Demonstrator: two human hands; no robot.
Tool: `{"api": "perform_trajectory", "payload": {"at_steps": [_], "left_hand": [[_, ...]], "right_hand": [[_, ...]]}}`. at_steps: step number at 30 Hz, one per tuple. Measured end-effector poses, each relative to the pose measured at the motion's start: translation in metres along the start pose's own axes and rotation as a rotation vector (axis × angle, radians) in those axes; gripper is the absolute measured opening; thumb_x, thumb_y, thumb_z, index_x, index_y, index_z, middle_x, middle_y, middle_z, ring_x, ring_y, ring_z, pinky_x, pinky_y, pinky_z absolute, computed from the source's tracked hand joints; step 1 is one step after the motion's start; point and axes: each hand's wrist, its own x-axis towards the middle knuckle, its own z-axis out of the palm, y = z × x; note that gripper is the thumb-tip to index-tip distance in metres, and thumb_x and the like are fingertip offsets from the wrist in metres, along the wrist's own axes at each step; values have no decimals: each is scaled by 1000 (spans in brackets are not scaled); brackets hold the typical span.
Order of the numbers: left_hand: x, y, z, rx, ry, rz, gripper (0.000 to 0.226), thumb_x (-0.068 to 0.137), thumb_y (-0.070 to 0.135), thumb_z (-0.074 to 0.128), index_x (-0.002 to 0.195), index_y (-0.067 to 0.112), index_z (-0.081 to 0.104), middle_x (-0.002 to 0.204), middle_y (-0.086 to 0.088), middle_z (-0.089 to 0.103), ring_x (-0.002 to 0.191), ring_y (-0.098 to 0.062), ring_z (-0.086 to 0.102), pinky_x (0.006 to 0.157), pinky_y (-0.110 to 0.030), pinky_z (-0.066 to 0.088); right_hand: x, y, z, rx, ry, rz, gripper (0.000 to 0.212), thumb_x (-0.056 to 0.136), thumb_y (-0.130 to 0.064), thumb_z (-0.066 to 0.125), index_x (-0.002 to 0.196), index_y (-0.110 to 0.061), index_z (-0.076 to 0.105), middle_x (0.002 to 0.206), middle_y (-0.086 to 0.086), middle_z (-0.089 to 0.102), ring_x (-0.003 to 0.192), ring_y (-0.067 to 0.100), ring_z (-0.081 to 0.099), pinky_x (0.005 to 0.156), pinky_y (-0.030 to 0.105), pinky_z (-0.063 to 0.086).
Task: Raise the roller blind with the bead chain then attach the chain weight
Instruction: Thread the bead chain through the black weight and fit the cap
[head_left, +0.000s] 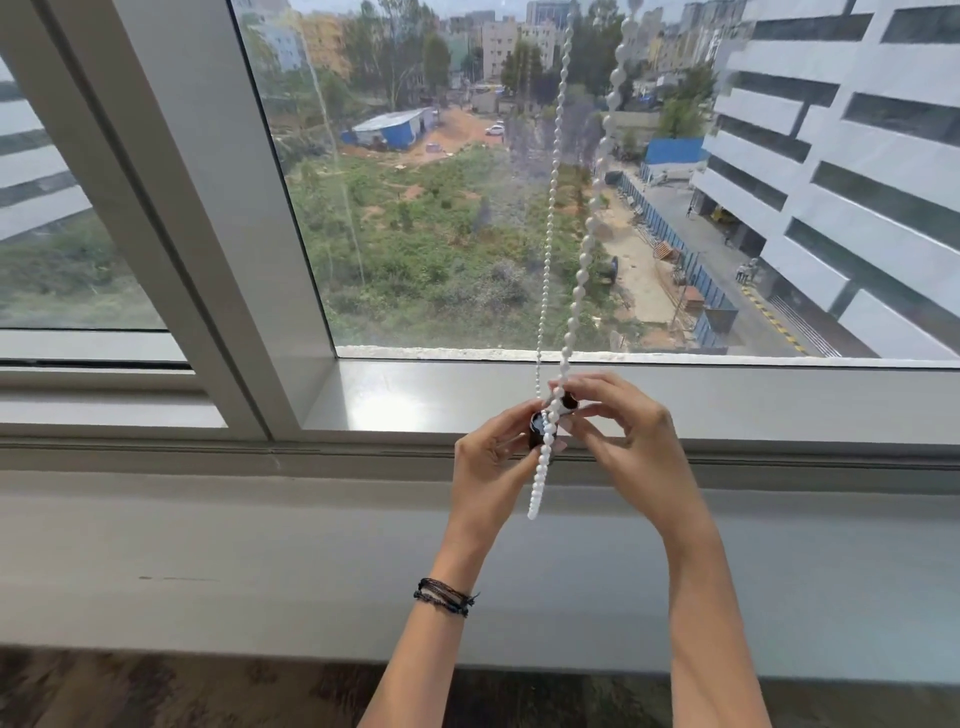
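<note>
A white bead chain hangs in two strands in front of the window glass, and its lower loop dangles below my hands. A small dark chain weight sits at the chain between my fingertips, mostly hidden. My left hand grips the weight from the left. My right hand pinches the chain and the weight's upper part from the right. No roller blind fabric shows in the pane.
The grey window sill runs just behind my hands, above a pale wall ledge. A thick slanted window frame post stands at the left. Patterned carpet lies at the bottom.
</note>
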Motion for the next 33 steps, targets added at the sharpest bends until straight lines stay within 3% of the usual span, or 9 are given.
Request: {"api": "perform_trajectory", "payload": {"at_steps": [4, 8, 11, 14, 19, 23, 27, 31, 33], "left_hand": [[-2, 2, -3, -14, -5, -3, 41, 67, 23, 79, 107, 27, 70, 107, 1, 74, 103, -22, 69, 90, -43, 55], [-3, 2, -5, 64, -8, 13, 44, 73, 9, 77, 107, 36, 68, 102, 7, 74, 97, -13, 70, 84, -28, 56], [-2, -3, -8, 95, -4, 14, 46, 75, 2, 75, 111, 31, 67, 105, -1, 73, 97, -17, 70, 87, -33, 56], [-1, -5, -11, 131, -10, 19, 45, 76, -2, 74, 114, 22, 67, 107, -6, 72, 98, -15, 70, 86, -26, 55], [-1, -3, -9, 171, -13, 6, 50, 75, -4, 73, 111, 30, 65, 109, -7, 71, 98, -15, 70, 88, -34, 56], [-1, -2, -10, 192, -13, 4, 54, 75, -7, 72, 108, 35, 64, 106, -6, 71, 95, -16, 70, 85, -32, 57], [2, -4, -12, 209, -27, -21, 50, 76, -11, 69, 116, 19, 63, 109, -12, 71, 97, -22, 70, 87, -35, 56], [4, -3, -14, 217, -46, -35, 54, 76, -12, 68, 114, 26, 62, 107, -12, 71, 94, -22, 70, 85, -32, 57], [6, -2, -15, 209, -67, -52, 52, 77, -12, 66, 116, 22, 63, 107, -14, 70, 96, -26, 70, 84, -32, 58]], "right_hand": [[-2, 0, 1, 9, -14, 4, 39, 83, 6, 63, 111, -21, 66, 109, -7, 63, 100, 8, 63, 86, 21, 52], [-1, -1, 4, 36, -47, -2, 51, 82, 16, 56, 105, -28, 64, 108, -8, 59, 101, 7, 62, 86, 16, 49], [-1, 0, 7, 40, -69, 22, 54, 80, 23, 49, 104, -22, 66, 108, 0, 58, 105, 12, 61, 88, 20, 51], [-2, 0, 7, 58, -80, 45, 43, 82, 19, 52, 106, -13, 67, 107, 1, 58, 104, 11, 61, 87, 20, 51], [-2, 4, 9, 42, -9, 15, 26, 83, 10, 60, 100, -6, 71, 101, 1, 60, 93, 2, 63, 80, 13, 52], [-2, 9, 11, 74, 5, 14, 29, 82, 10, 61, 96, -13, 71, 101, 1, 66, 94, 5, 66, 80, 16, 53], [-2, 14, 13, 180, 29, 66, 37, 80, 10, 63, 93, -24, 71, 97, -14, 70, 96, 8, 67, 79, 17, 54], [-2, 21, 15, 265, 53, 110, 33, 78, 10, 65, 92, -18, 73, 99, -3, 73, 101, 16, 67, 82, 26, 56], [-1, 23, 15, 266, 56, 116, 32, 78, 11, 64, 92, -16, 73, 99, 0, 72, 101, 17, 67, 81, 24, 55]]}}
